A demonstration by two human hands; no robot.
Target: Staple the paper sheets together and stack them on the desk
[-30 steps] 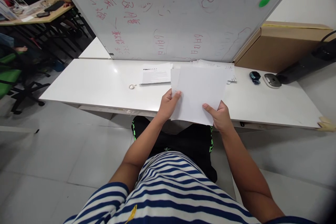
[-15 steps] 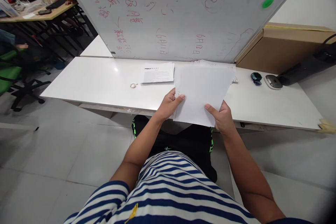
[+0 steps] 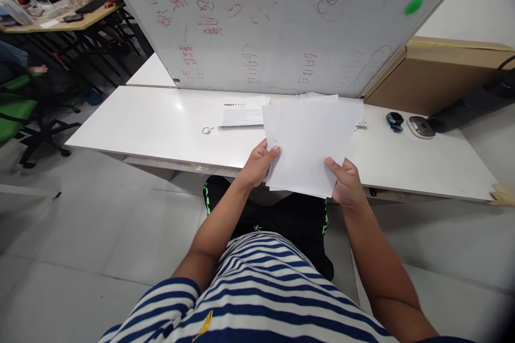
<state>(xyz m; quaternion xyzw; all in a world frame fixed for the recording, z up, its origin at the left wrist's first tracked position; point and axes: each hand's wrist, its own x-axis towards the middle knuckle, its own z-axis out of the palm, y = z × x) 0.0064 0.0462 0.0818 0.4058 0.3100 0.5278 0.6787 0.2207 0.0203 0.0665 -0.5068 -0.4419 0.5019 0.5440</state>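
Observation:
Several loose white paper sheets [image 3: 308,144] are held up in front of me over the desk's front edge, their edges not lined up. My left hand [image 3: 258,163] grips them at the lower left, thumb on top. On the right side my right hand [image 3: 346,182] pinches the same sheets, its thumb lying on the top one. Behind them, other papers [image 3: 361,122] on the desk are mostly covered. A printed sheet stack [image 3: 242,112] with a dark heading lies left of the held paper.
The white desk [image 3: 156,123] runs across, with a whiteboard [image 3: 281,27] standing along its back. A small pale looped object [image 3: 207,130] lies at left. On the right are a dark watch-like item [image 3: 395,121], a rounded grey device [image 3: 421,126] and a cardboard box [image 3: 442,75].
My right hand has shifted slightly right and down, and the sheets have fanned out more, showing a strip of a lower sheet along the left side. The view has turned slightly.

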